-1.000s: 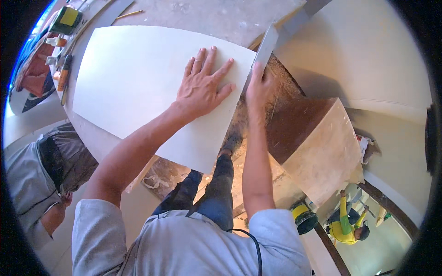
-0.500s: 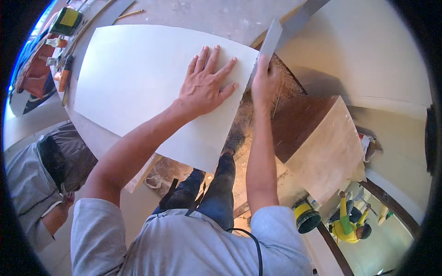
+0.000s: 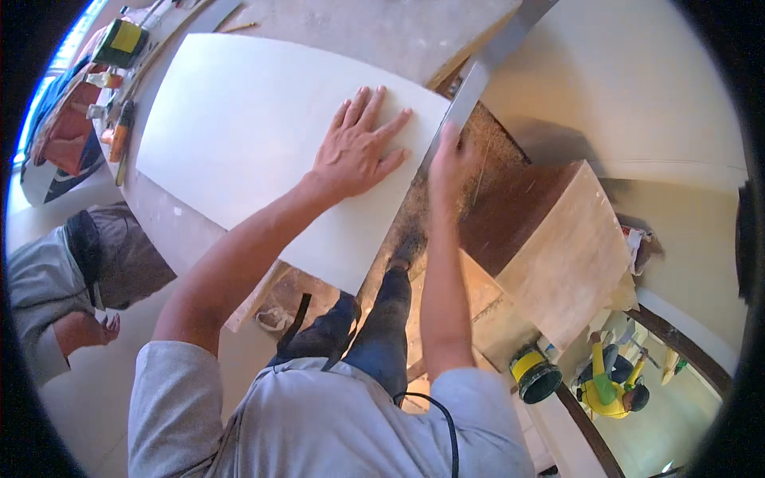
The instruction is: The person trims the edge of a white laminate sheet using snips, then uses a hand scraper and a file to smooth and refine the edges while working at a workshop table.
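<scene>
A large white panel (image 3: 239, 119) lies across the work table, its right edge jutting past the tabletop. My left hand (image 3: 355, 151) rests flat on the panel near that edge, fingers spread. At the edge itself my right hand (image 3: 448, 167), smeared by motion, is closed on a long flat grey bar (image 3: 470, 86). The bar lies along the panel's right edge, tilted away toward the upper right; its near end is hidden by my hand.
Left on the table (image 3: 382, 24) lie an orange-handled tool (image 3: 121, 131), small bottles and a dark green container (image 3: 119, 41). A wooden box (image 3: 550, 247) and a black bucket (image 3: 535, 378) stand right. One person (image 3: 72, 287) is at left; another (image 3: 610, 390) works lower right.
My right hand and the grey bar have moved toward me along the panel's edge. My left hand stays flat on the panel. The person at left has a hand more in sight.
</scene>
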